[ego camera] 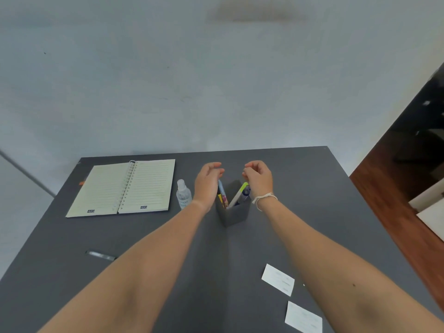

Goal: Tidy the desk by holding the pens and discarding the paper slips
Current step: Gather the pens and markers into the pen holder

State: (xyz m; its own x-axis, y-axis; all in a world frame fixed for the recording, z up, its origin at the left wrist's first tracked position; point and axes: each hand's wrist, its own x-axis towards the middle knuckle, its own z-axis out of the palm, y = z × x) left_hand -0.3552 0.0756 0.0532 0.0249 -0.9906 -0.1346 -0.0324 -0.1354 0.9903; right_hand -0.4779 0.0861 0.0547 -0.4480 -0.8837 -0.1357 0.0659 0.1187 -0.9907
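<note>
A grey square pen holder stands near the middle of the dark desk, with several pens leaning inside it. My left hand hovers just left of the holder's top, its fingers loosely curled and holding nothing. My right hand hangs just right of the holder, fingers curled, with nothing in it. One dark pen lies loose on the desk at the near left. Two white paper slips lie at the near right, beside my right forearm.
An open spiral notebook lies at the far left. A small clear spray bottle stands between it and my left hand. The desk's right edge drops to a wooden floor. A pale wall rises behind the desk.
</note>
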